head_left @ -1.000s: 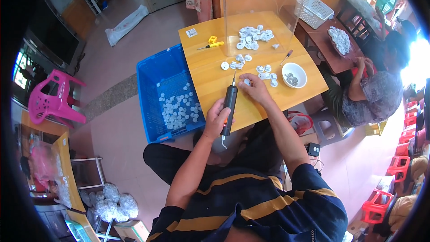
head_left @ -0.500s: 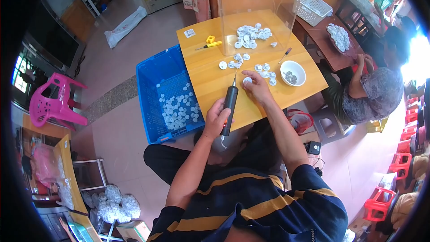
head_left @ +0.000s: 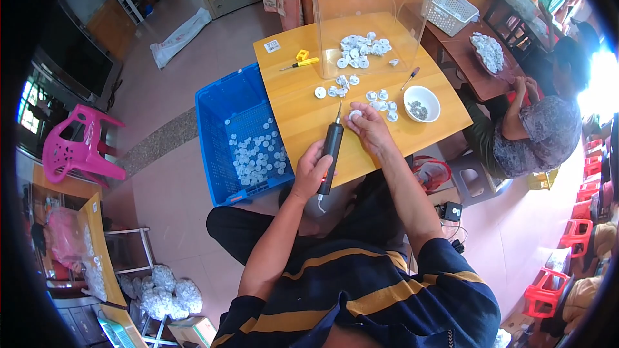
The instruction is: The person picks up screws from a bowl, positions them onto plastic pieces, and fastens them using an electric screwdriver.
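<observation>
A black electric screwdriver [head_left: 331, 149] is gripped in my left hand [head_left: 312, 171], its thin bit pointing up over the wooden table [head_left: 290, 113]. Just right of the bit, my right hand [head_left: 373, 130] pinches a small round white plastic part [head_left: 354, 115] between thumb and fingers. Beyond my hands lies a small group of similar white parts [head_left: 342, 86], some on their sides. Another few parts [head_left: 382, 106] sit beside a white bowl [head_left: 422, 104] of small metal pieces, probably screws. A larger pile [head_left: 362, 50] rests farther back, by a clear plastic panel [head_left: 371, 0].
Left of the table stands a blue crate [head_left: 209, 148] with many white parts inside. A yellow-handled screwdriver [head_left: 304, 63], a yellow block [head_left: 302, 55] and a dark-handled screwdriver [head_left: 411, 77] lie on the tabletop. At the right, a person [head_left: 541, 122] sits by a brown table [head_left: 461, 58].
My right hand has turned a little, its fingers now more closed around the white part, which faces up more plainly. My left hand and the electric screwdriver have stayed nearly still.
</observation>
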A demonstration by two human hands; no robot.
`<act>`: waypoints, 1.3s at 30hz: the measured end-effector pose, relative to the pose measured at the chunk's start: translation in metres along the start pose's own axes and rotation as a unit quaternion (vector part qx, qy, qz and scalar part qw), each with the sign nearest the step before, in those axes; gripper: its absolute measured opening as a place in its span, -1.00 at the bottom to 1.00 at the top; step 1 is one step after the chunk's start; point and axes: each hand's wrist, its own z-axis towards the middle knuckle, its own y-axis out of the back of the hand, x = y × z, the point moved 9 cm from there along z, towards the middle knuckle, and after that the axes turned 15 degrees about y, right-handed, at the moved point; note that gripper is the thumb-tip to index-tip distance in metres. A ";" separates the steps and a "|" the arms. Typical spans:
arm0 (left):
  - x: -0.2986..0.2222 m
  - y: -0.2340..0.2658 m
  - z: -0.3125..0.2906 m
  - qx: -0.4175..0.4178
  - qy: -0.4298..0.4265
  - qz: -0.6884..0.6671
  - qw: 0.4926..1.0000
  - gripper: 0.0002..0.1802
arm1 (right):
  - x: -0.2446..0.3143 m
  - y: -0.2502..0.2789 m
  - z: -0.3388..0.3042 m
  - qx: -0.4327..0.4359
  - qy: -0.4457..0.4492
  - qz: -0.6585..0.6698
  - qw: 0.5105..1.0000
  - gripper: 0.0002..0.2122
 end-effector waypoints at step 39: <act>0.002 -0.013 0.013 -0.005 0.078 0.092 0.993 -0.62 | 0.009 0.020 0.008 -0.035 0.092 -0.136 0.986 -0.80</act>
